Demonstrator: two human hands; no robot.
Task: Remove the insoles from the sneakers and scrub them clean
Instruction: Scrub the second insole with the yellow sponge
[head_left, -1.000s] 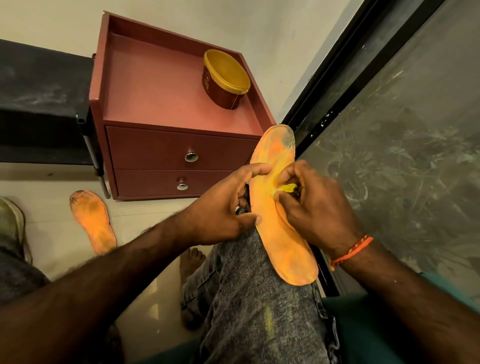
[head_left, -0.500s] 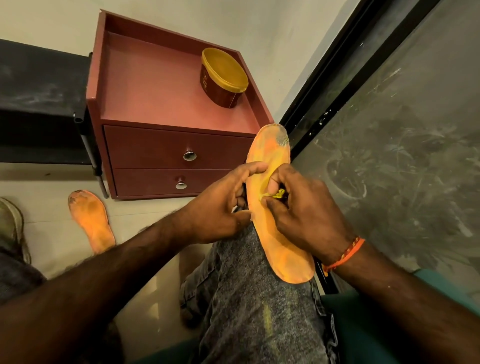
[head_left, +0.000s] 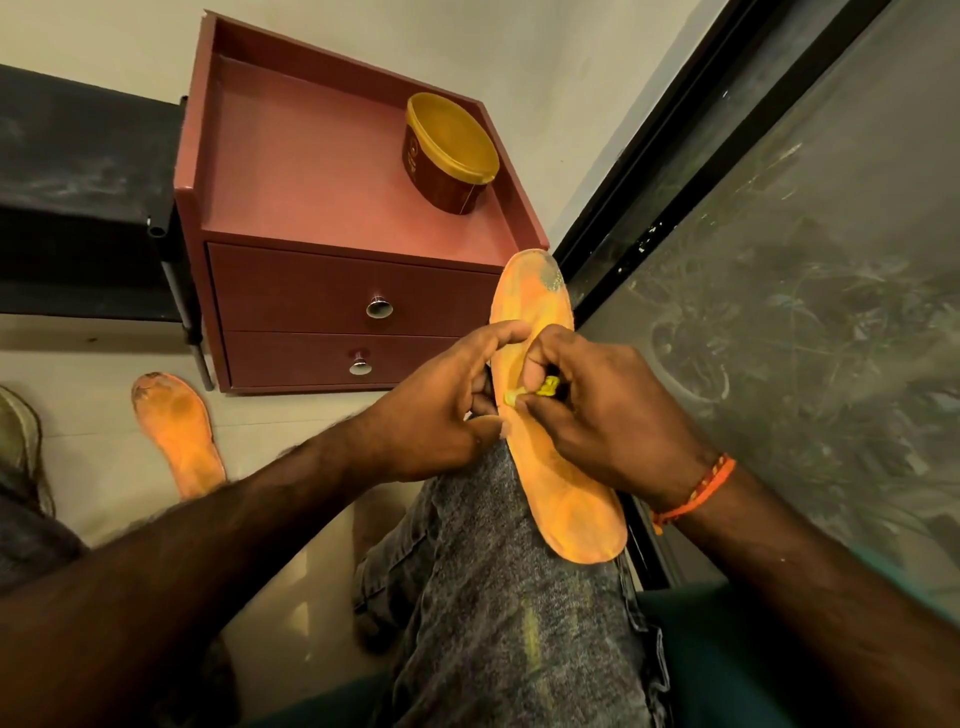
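Right hand (head_left: 608, 410) slid down insole (head_left: 550, 467) — left hand (head_left: 441, 410) grips.

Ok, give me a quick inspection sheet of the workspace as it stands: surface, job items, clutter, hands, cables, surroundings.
Surface: insole in hand lies along the person's knee in grey jeans; pale tiled floor below.
Job's things: insole in hand is orange, with a grey worn patch at its far end; second insole lies on the floor, dirty at the toe; small yellow scrubber is on the held insole.
Clutter: tub with yellow lid on the red drawer unit; part of a shoe at the left edge.
Hands: left hand grips the insole's edge; right hand pinches the scrubber.
Cables: nothing seen.
Surroundings: black rack left, dark-framed glass panel right.
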